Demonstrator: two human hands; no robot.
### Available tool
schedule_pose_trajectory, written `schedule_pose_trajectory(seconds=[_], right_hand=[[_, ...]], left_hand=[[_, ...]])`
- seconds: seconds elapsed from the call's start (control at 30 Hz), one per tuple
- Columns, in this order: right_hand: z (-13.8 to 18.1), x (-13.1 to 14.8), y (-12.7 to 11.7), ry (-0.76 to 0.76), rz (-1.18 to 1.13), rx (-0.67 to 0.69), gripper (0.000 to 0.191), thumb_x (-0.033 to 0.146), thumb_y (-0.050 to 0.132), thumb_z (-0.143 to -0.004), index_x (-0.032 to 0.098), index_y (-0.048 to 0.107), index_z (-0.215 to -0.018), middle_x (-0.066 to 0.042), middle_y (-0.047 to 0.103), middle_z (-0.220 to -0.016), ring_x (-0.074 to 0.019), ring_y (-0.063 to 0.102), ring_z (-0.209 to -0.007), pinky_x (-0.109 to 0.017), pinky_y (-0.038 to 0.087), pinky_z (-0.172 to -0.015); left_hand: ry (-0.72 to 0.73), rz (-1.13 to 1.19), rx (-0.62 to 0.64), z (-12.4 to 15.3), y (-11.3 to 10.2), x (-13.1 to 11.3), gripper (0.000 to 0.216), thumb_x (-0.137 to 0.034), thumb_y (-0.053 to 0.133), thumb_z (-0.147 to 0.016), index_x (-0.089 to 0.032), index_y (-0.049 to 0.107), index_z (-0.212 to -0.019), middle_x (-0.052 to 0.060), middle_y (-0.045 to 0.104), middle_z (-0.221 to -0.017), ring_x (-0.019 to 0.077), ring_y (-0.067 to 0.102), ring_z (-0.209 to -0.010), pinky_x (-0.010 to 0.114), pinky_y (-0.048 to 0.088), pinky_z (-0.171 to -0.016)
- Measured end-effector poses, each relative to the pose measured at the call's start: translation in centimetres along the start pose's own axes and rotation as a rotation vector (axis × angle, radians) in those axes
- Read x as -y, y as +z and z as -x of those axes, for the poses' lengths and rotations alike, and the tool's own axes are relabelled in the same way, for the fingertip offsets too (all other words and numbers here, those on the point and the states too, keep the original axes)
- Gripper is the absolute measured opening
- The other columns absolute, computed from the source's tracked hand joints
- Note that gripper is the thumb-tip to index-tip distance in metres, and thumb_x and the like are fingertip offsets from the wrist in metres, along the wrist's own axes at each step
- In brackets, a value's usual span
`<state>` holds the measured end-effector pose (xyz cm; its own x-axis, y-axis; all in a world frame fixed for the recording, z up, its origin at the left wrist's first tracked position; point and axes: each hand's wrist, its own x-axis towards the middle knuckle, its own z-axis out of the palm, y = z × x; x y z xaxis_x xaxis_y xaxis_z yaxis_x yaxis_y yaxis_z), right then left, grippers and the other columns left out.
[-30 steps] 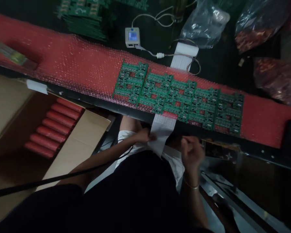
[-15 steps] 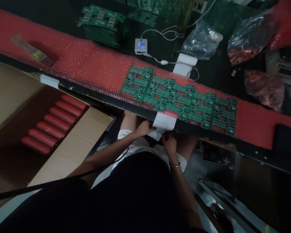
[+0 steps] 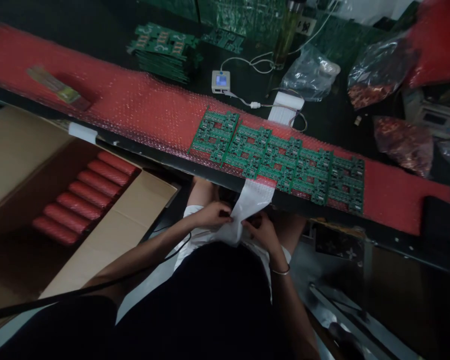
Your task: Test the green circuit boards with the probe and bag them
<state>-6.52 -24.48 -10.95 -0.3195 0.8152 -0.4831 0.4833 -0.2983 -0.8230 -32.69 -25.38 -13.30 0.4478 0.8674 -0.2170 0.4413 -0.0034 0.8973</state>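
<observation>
A white bubble-wrap strip (image 3: 248, 202) runs under a row of green circuit boards (image 3: 281, 160) and hangs off the table's near edge into my lap. My left hand (image 3: 211, 215) pinches the strip's lower end from the left. My right hand (image 3: 261, 231) grips the same end from the right, a thin bangle on its wrist. The boards lie side by side on a long red bubble-wrap sheet (image 3: 135, 107) that covers the front of the dark table.
An open cardboard box (image 3: 26, 150) at the left holds several red wrapped rolls (image 3: 84, 195). Behind the sheet lie a stack of green boards (image 3: 165, 47), a small white device (image 3: 221, 81) with a cable, and plastic bags (image 3: 382, 72).
The strip's hanging end has been drawn lower toward my lap. My right hand, apart from the strip a second ago, came in and closed on it; both hands now hold it lower.
</observation>
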Motion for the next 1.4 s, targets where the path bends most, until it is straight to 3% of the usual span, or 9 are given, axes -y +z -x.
schedule_pose_trajectory(seconds=[0.13,0.33,0.47,0.67,0.83,0.97,1.17,1.3,1.4], right_hand=[[-1.0,-1.1,-0.8,0.02,-0.074,0.164,0.046,0.06,0.077,-0.077,0.018,0.073,-0.098,0.001,0.068,-0.063,-0.0156,0.058,-0.051,-0.025,0.043,-0.05],[-3.0,-2.0,-1.6,0.023,0.393,-0.291,0.022,0.032,0.066,-0.092,0.018,0.084,-0.093,-0.013,0.084,-0.099,-0.0262,0.079,-0.086,-0.029,0.052,-0.072],[-3.7,-2.3,-1.3,0.034,0.478,-0.351,0.025,0.033,0.065,-0.097,0.018,0.084,-0.101,-0.015,0.084,-0.103,-0.0291,0.081,-0.091,-0.029,0.052,-0.071],[-2.5,-2.3,-1.1,-0.027,0.371,-0.365,0.022,0.034,0.071,-0.09,0.017,0.076,-0.102,-0.013,0.084,-0.095,-0.028,0.081,-0.085,-0.029,0.055,-0.07],[-0.3,-1.4,-2.1,-0.061,0.151,-0.248,0.044,0.041,0.079,-0.083,0.018,0.07,-0.119,-0.005,0.081,-0.08,-0.0235,0.077,-0.07,-0.029,0.056,-0.064],[0.0,-0.2,-2.3,-0.021,0.183,-0.114,0.018,0.037,0.071,-0.091,0.021,0.075,-0.098,0.0,0.074,-0.065,-0.0192,0.072,-0.057,-0.026,0.051,-0.06],[0.9,2.5,-2.8,0.074,0.429,-0.16,0.008,0.029,0.075,-0.093,0.021,0.075,-0.095,-0.004,0.081,-0.081,-0.0196,0.077,-0.073,-0.024,0.049,-0.065],[2.3,5.1,-2.9,-0.159,0.358,0.057,0.018,0.037,0.07,-0.098,0.022,0.076,-0.092,-0.004,0.082,-0.086,-0.0181,0.077,-0.078,-0.024,0.052,-0.07],[1.5,6.6,-1.8,-0.298,0.359,0.199,0.022,0.03,0.069,-0.098,0.02,0.077,-0.116,-0.008,0.083,-0.111,-0.0229,0.079,-0.101,-0.03,0.06,-0.09]], left_hand=[[-0.104,-0.086,-0.067,-2.4,2.0,1.0,0.013,-0.021,0.073,-0.085,-0.015,0.071,-0.073,0.0,0.069,-0.067,0.0142,0.063,-0.065,0.023,0.043,-0.065],[-0.135,-0.155,-0.214,-6.8,3.5,3.2,0.008,-0.015,0.071,-0.083,-0.014,0.075,-0.077,0.007,0.076,-0.078,0.0211,0.072,-0.076,0.029,0.053,-0.076],[-0.143,-0.184,-0.286,-7.8,3.4,4.1,0.008,-0.013,0.07,-0.085,-0.013,0.077,-0.083,0.01,0.078,-0.084,0.0239,0.074,-0.081,0.033,0.056,-0.08],[-0.081,-0.151,-0.294,-5.5,2.5,3.9,0.005,-0.015,0.075,-0.085,-0.015,0.078,-0.09,0.006,0.077,-0.087,0.0197,0.073,-0.078,0.028,0.056,-0.075],[-0.019,-0.119,-0.281,-3.3,2.2,3.5,0.004,-0.016,0.077,-0.086,-0.017,0.076,-0.083,0.003,0.075,-0.088,0.0149,0.07,-0.078,0.023,0.054,-0.074],[-0.015,-0.116,-0.307,-3.0,2.6,3.7,0.009,-0.016,0.074,-0.087,-0.019,0.074,-0.079,0.0,0.069,-0.076,0.0132,0.064,-0.069,0.023,0.05,-0.069],[-0.02,-0.112,-0.352,-4.0,2.8,3.4,0.01,-0.016,0.07,-0.089,-0.017,0.071,-0.079,0.004,0.071,-0.082,0.0172,0.068,-0.079,0.026,0.053,-0.074],[-0.047,-0.112,-0.354,-4.5,2.4,2.9,0.008,-0.016,0.071,-0.088,-0.016,0.071,-0.081,0.003,0.071,-0.077,0.0154,0.067,-0.069,0.023,0.051,-0.065],[-0.055,-0.129,-0.356,-4.6,2.0,2.5,0.008,-0.018,0.071,-0.087,-0.016,0.069,-0.08,0.003,0.072,-0.075,0.0152,0.067,-0.064,0.023,0.05,-0.061]])
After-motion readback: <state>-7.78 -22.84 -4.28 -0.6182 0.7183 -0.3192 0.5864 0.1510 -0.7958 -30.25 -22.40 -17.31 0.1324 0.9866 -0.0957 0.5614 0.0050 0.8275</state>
